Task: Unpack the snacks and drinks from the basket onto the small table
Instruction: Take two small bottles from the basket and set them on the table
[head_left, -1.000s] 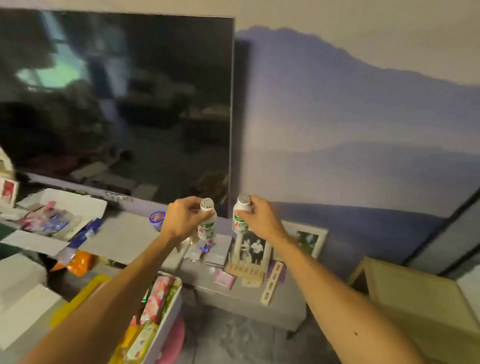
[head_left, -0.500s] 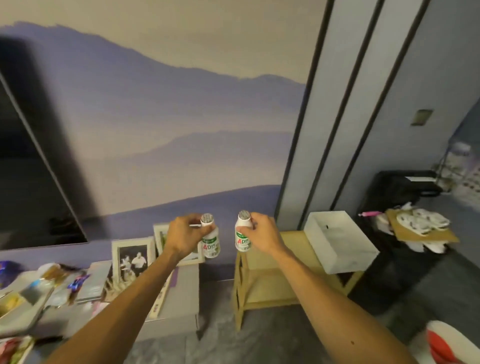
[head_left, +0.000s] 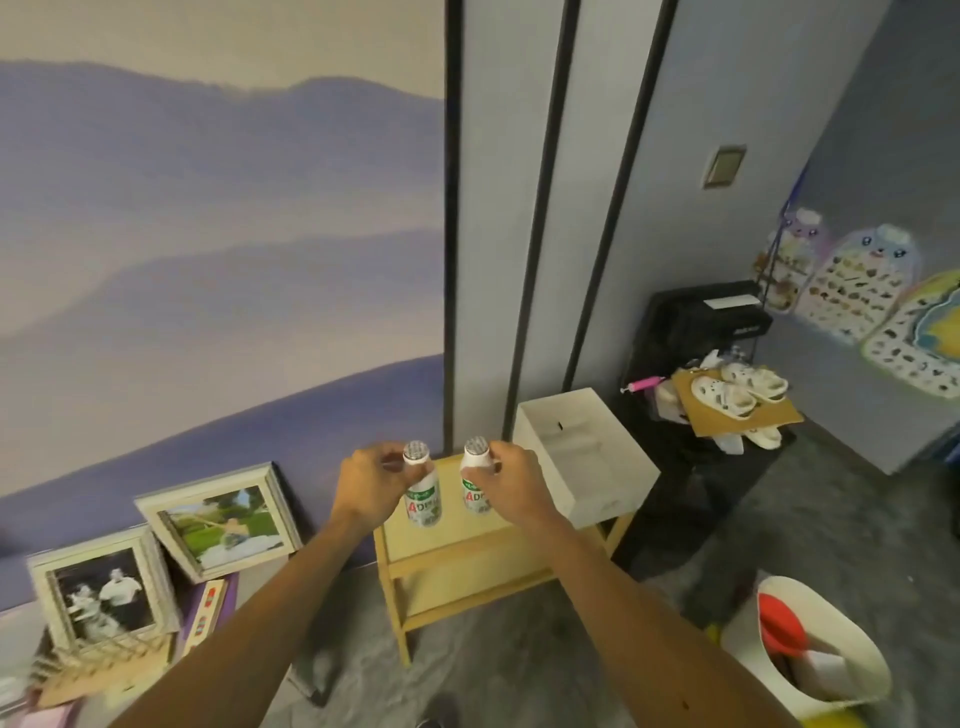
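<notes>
Though labels are partly hidden, both hands (head_left: 371, 486) (head_left: 511, 480) grip bottles (head_left: 423, 493) (head_left: 475, 486) above the small table (head_left: 467, 545).

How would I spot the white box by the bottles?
Find the small table against the wall, under both hands. The white box sits on its right end, beside the right hand. Unlike the two bottles, it is open-topped, square and empty.
</notes>
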